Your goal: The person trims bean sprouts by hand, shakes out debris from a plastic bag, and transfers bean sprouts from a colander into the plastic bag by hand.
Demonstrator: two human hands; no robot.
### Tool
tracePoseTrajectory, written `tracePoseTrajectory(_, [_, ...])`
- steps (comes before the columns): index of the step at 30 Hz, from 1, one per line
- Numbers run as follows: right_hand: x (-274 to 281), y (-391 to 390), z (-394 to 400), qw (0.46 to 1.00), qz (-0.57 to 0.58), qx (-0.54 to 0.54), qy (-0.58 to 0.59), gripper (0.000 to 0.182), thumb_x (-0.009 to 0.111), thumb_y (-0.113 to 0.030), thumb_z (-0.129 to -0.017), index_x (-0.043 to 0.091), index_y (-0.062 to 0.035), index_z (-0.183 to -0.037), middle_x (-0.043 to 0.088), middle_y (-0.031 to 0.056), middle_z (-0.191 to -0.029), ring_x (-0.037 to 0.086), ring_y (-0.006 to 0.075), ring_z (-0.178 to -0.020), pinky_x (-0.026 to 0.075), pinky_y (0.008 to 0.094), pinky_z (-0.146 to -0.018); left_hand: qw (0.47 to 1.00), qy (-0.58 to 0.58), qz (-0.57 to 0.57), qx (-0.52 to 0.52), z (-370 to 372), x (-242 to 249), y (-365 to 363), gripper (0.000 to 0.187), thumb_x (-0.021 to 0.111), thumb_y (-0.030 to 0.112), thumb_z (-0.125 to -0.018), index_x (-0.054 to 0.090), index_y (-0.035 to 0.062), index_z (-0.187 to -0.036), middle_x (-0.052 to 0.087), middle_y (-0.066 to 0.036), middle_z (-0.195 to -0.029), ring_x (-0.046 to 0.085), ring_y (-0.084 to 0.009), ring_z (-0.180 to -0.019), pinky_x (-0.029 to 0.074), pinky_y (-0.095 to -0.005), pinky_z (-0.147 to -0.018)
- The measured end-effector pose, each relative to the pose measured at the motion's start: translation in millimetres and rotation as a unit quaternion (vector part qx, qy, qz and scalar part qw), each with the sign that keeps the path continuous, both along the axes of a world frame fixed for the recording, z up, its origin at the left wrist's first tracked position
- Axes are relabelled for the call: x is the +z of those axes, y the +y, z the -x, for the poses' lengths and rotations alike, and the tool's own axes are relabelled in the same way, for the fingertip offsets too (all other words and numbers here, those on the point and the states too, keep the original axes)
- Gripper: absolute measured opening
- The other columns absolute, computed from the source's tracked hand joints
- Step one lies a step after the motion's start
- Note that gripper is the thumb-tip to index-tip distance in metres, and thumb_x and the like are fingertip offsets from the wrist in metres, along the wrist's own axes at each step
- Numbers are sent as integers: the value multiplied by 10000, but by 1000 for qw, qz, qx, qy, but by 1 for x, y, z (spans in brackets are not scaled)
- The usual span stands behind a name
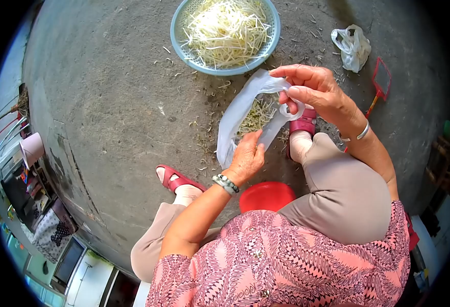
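Note:
A white plastic bag [228,123] stands on the ground with its mouth spread, between my feet. Thin bean sprout pieces [257,116] show inside it. My right hand [314,89] is at the bag's far right rim, its thumb and fingers closed on the handle part. At the near side, my left hand [246,157] is closed at the rim, fingertips over the opening; part of its grip is hidden. Just beyond the bag sits a light blue colander [176,38], heaped with long white bean sprouts [227,33].
A second crumpled white plastic bag [354,48] lies at the upper right, near a red-framed fly swatter [382,79]. Sprout bits are scattered over the concrete ground [122,102]. A red stool [267,196] shows between my legs. Household items line the left edge.

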State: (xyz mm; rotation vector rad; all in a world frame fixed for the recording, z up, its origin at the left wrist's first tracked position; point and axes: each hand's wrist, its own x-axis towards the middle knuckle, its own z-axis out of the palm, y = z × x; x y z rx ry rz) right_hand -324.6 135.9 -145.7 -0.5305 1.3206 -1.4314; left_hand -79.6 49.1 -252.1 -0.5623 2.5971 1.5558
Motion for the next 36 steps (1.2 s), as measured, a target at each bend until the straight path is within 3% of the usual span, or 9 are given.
tracePoseTrajectory(4, [9, 4, 4, 996, 63, 66, -3, 406, 604, -182, -897, 543, 13, -1248, 654, 93, -910, 603, 110, -724, 504, 245, -645, 934, -289, -176, -116, -21, -8, -11, 393, 491, 118, -868, 512, -33, -1229, 624, -186, -951, 616, -253, -880, 478, -321, -814])
tracePoseTrajectory(7, [9, 1, 2, 991, 76, 106, 4, 453, 609, -244, -888, 540, 16, -1251, 648, 92, -963, 615, 123, -770, 509, 267, -674, 929, -280, -240, -37, -20, -5, -20, 470, 479, 139, -823, 499, -60, -1248, 649, -232, -969, 643, -319, -907, 500, -373, -817])
tracePoseTrajectory(11, [8, -2, -4, 987, 107, 111, -39, 475, 608, -275, -884, 541, 17, -1252, 649, 94, -992, 617, 124, -780, 506, 264, -672, 948, -207, -192, 146, -18, -43, -30, 448, 474, 99, -828, 493, 10, -1267, 620, -211, -1083, 622, -332, -983, 485, -380, -851])
tracePoseTrajectory(17, [8, 1, -3, 988, 95, 94, -79, 486, 622, -287, -873, 547, 20, -1241, 655, 102, -998, 608, 121, -743, 502, 261, -649, 976, -212, 50, 22, -15, -29, -52, 442, 539, 85, -805, 490, 6, -1237, 563, -294, -1141, 514, -453, -1098, 412, -455, -955])
tracePoseTrajectory(22, [-10, 6, 11, 987, -17, 155, 35, 483, 677, -295, -845, 565, -8, -1218, 663, 86, -918, 588, 110, -687, 490, 258, -605, 931, -345, 55, -107, -22, -10, -59, 568, 567, 187, -794, 435, -65, -1286, 531, -290, -1204, 498, -423, -1150, 392, -426, -1010])
tracePoseTrajectory(25, [-47, 11, 7, 922, -193, 179, 284, 568, 710, -199, -783, 502, -28, -1283, 628, 107, -973, 616, 138, -751, 495, 292, -653, 967, -182, 128, -123, -44, -18, -66, 454, 530, 200, -820, 499, -33, -1209, 548, -293, -1156, 521, -445, -1088, 432, -458, -937])
tracePoseTrajectory(28, [-87, 14, -4, 850, -192, 236, 430, 678, 734, -264, -738, 464, -24, -1311, 628, 239, -1004, 622, 365, -942, 496, 407, -816, 976, -169, 62, -125, -30, 17, -65, 431, 557, 73, -780, 509, -19, -1198, 545, -241, -1127, 559, -405, -989, 475, -431, -843])
tracePoseTrajectory(32, [-132, 7, -24, 900, -226, 168, 331, 731, 707, -251, -728, 409, 31, -1332, 549, 307, -1189, 525, 403, -1148, 438, 402, -958, 987, 46, 128, -83, -28, 44, -61, 538, 598, -34, -726, 495, -12, -1253, 548, -194, -1089, 557, -367, -973, 471, -391, -847])
tracePoseTrajectory(36, [-137, -2, -28, 920, -313, 171, 160, 516, 585, -137, -713, 561, 31, -1200, 649, 261, -982, 647, 349, -885, 503, 384, -811, 939, -28, 334, 81, -35, 31, -66, 775, 638, -10, -691, 310, 13, -1393, 487, -204, -1205, 491, -367, -1108, 446, -395, -909])
